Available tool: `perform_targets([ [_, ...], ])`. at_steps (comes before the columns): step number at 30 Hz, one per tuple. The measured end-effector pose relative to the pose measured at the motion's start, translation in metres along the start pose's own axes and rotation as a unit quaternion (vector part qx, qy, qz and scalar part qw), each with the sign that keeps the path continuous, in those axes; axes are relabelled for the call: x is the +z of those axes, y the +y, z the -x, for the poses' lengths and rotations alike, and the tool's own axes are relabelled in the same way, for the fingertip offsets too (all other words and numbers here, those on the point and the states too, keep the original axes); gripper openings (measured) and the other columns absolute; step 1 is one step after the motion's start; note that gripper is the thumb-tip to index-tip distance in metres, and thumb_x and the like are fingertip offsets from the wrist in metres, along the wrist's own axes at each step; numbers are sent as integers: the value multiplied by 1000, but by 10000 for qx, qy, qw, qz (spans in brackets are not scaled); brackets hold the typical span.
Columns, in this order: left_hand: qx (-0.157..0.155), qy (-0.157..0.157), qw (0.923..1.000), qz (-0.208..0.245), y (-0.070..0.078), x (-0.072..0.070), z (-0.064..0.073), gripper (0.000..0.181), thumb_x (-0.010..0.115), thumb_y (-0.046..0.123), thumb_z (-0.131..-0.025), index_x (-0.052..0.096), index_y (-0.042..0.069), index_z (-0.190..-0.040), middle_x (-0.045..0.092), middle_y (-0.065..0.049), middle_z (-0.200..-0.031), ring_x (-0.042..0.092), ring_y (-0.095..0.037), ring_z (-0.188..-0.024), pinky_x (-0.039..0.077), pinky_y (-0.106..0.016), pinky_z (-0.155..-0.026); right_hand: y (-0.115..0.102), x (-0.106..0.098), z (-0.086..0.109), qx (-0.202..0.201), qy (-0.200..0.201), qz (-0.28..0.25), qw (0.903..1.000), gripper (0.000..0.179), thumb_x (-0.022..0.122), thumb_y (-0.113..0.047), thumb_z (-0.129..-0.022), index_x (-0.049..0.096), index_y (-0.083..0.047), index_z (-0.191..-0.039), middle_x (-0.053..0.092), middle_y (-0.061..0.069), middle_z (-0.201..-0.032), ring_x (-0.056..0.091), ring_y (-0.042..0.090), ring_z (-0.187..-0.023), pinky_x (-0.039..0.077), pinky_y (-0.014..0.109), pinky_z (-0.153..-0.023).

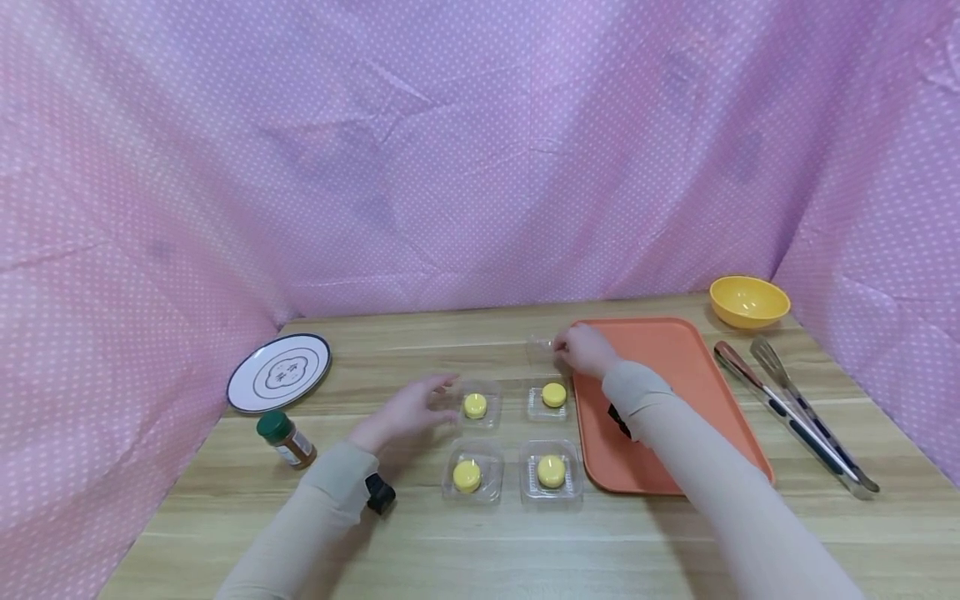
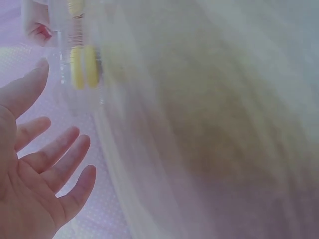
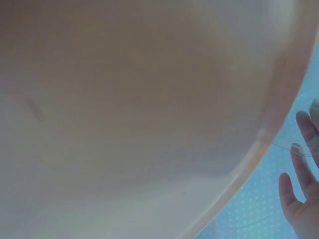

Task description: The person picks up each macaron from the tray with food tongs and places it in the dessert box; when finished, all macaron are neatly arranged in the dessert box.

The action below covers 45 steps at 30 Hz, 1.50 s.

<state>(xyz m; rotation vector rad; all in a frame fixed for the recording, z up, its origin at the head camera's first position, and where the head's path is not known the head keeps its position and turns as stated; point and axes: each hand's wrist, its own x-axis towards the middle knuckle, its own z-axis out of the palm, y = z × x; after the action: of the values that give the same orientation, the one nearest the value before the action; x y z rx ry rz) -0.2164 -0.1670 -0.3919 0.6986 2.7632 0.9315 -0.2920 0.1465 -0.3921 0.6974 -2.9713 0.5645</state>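
Note:
Four clear plastic boxes sit mid-table, each with a round yellow macaron-like piece inside: far-left box (image 1: pixel 491 390), far-right box (image 1: pixel 534 408), near-left box (image 1: pixel 491 492), near-right box (image 1: pixel 573 492). My left hand (image 1: pixel 405 410) is beside the far-left box with its fingers spread, holding nothing; the left wrist view shows the same spread fingers (image 2: pixel 65 159). At the tray's far-left corner, my right hand (image 1: pixel 588 348) pinches a clear plastic lid (image 1: pixel 538 348) behind the far-right box. The lid's thin edge shows among the fingers in the right wrist view.
An orange tray (image 1: pixel 667 467) lies under the right forearm. Further right are metal tongs (image 1: pixel 795 417) and a yellow bowl (image 1: pixel 750 302). To the left are a white plate (image 1: pixel 247 379) with a dark rim and a green-capped spice jar (image 1: pixel 288 440). A pink dotted cloth (image 1: pixel 450 167) hangs behind.

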Motion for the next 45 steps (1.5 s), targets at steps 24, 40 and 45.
perform_targets([
  [24,1365,1794,9669,-1192,24,-3,-8,70,78,10,-76,45,5,-137,46,-22,-136,45,-39,-124,40,-52,-104,-17,-22,13,1020,573,-3736,9202,33,60,-12,-93,56,6,-120,67,23,-103,62,39,-100,51,47,-92],
  [40,1803,1600,9504,-1966,46,6,-19,74,80,21,-75,43,11,-139,35,-25,-143,39,-42,-129,35,-53,-108,-42,-22,24,1558,212,-4897,8576,35,60,-11,-93,54,3,-124,69,12,-102,64,25,-99,49,43,-98],
  [45,1938,1543,9452,-2126,52,12,-21,78,81,20,-74,42,12,-141,34,-26,-143,40,-42,-129,35,-54,-108,-56,-24,29,1496,-19,-5321,8334,38,56,-5,-94,47,5,-129,68,4,-95,64,7,-83,54,27,-84],
])
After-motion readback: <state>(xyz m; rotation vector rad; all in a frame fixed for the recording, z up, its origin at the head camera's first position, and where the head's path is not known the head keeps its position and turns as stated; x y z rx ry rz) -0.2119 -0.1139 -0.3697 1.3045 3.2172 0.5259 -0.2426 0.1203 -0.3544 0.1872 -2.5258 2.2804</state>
